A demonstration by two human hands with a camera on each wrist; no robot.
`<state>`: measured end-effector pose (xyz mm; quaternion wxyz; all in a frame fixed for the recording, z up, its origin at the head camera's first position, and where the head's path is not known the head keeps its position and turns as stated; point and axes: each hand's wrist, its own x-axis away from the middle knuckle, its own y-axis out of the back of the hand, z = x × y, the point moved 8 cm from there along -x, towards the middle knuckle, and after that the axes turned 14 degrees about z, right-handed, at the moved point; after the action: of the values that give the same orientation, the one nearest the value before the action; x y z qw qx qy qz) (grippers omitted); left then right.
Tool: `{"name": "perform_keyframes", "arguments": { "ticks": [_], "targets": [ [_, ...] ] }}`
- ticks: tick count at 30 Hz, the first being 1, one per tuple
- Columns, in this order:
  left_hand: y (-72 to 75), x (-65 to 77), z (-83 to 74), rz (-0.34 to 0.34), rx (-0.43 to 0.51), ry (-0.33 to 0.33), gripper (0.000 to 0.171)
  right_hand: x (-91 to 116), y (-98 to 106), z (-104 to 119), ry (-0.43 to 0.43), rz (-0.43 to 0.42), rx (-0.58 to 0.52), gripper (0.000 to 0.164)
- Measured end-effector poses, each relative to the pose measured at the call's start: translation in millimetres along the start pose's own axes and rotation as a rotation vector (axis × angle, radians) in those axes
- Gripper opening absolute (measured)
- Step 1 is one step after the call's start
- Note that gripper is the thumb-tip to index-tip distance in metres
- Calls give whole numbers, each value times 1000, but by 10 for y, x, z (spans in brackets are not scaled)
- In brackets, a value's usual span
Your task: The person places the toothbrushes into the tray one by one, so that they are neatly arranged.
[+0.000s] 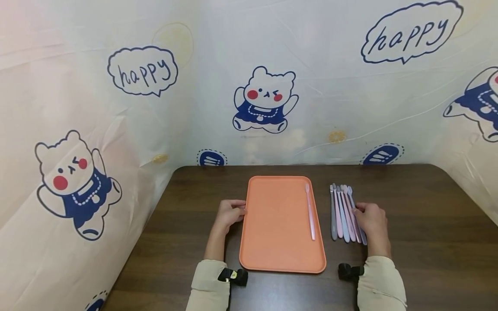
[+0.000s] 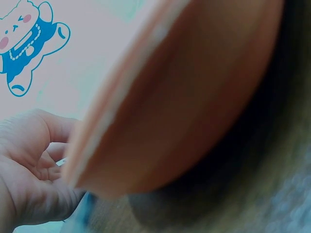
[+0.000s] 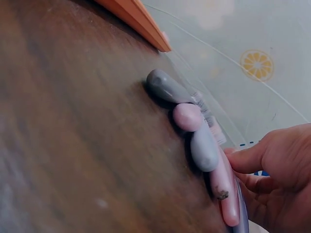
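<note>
An orange tray (image 1: 278, 224) lies on the table with one pink toothbrush (image 1: 310, 211) along its right side. My left hand (image 1: 230, 214) grips the tray's left edge, fingers bent at the rim in the left wrist view. To the right of the tray, several grey, pink and blue toothbrushes (image 1: 338, 211) lie side by side, heads pointing away from me. My right hand (image 1: 371, 219) is at the right end of this row, thumb and fingers pinching the outermost purple-grey toothbrush (image 1: 362, 233). In the right wrist view the rounded handle ends (image 3: 204, 153) face the camera.
The dark wooden table (image 1: 439, 224) runs back to a pale curtain (image 1: 330, 95) printed with bears and the word happy. A black wrist camera (image 1: 239, 277) sits on the left sleeve and another black camera (image 1: 346, 272) on the right one.
</note>
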<state>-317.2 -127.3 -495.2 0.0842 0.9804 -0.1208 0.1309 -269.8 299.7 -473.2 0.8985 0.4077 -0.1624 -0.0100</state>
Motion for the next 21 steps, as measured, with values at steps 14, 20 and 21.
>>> {"name": "perform_keyframes", "arguments": {
  "ticks": [14, 20, 21],
  "targets": [
    [-20, 22, -5, 0, -6, 11, 33, 11, 28, -30, -56, -6, -17, 39],
    [-24, 8, -5, -4, -1, 9, 33, 10, 40, -20, -46, -11, -25, 39],
    [-24, 4, -4, -5, 0, 8, 33, 11, 43, -21, -43, -14, -31, 39]
  ]
}}
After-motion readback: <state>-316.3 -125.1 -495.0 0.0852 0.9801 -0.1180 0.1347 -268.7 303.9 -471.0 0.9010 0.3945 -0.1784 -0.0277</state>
